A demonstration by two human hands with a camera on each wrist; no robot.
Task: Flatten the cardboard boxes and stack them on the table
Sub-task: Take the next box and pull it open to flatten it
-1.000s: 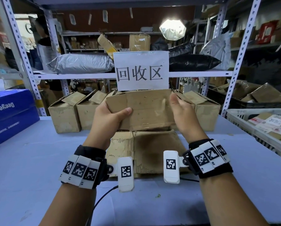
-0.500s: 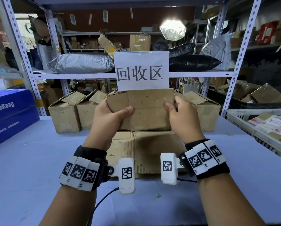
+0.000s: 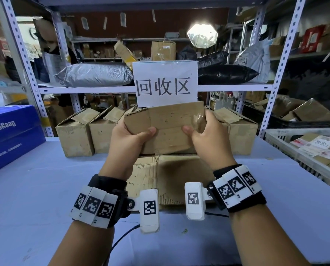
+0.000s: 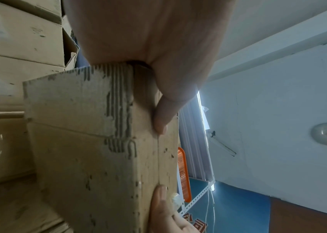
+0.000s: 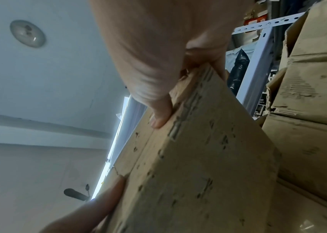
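The right hand [image 3: 208,139] has been shifted inward; a scuffed, torn-faced brown cardboard box [image 3: 170,125] is gripped at both ends, thumbs on top, with the left hand [image 3: 127,144].

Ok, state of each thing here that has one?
Held box: lifted off the table, still boxy, not flat.
Left hand: grips its left end.
Right hand: grips its right end.
Flattened cardboard: flat on the table.
Row of boxes: standing, top flaps open.
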